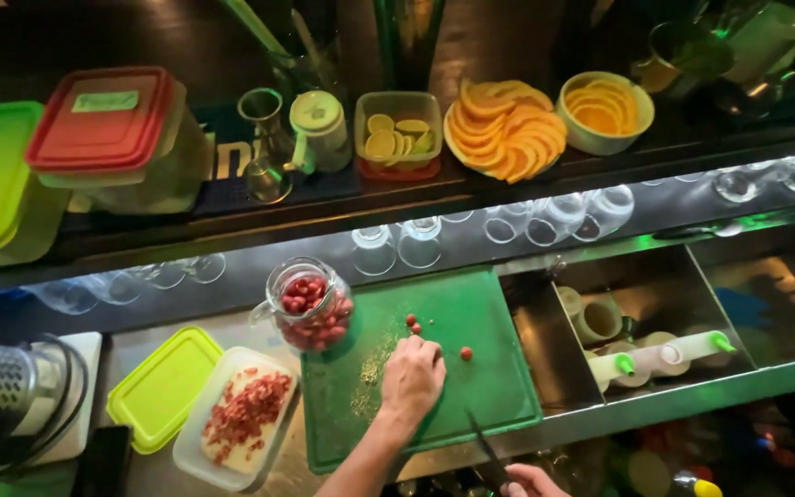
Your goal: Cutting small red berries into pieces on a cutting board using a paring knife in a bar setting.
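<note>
**Clerk A:** Item one: the flat green plastic cutting board (471, 313), matte, speckled with pale crumbs near its middle. What is on it?

**Clerk B:** The person's left hand (413, 375), knuckles up, fingers curled down onto the board. Whether a fruit sits under the fingertips cannot be told. The small round red fruits (466, 353) lie loose just beside it, glossy and smooth, with two more near the top edge of the board.

**Clerk A:** Item two, the right hand (534, 481)?

**Clerk B:** At the lower frame edge and partly cut off, closed around the handle of the dark-bladed kitchen knife (482, 442). The blade slants up over the board's near edge, clear of the fruit.

**Clerk A:** Step in hand, as judged?

**Clerk B:** Chopping, between cuts. A further cut would call for one fruit pinned steady, since round and slick ones roll, and for the blade brought over it with the fingertips tucked back.

**Clerk A:** Containers?

**Clerk B:** The lidless clear glass jar (310, 308), half full of the same red fruits, touches the board's upper left corner. The clear rectangular plastic tub (241, 419), left of the board, holds a rough layer of chopped red pieces. The lime-green plastic lid (163, 387) lies flat beside it.
</note>
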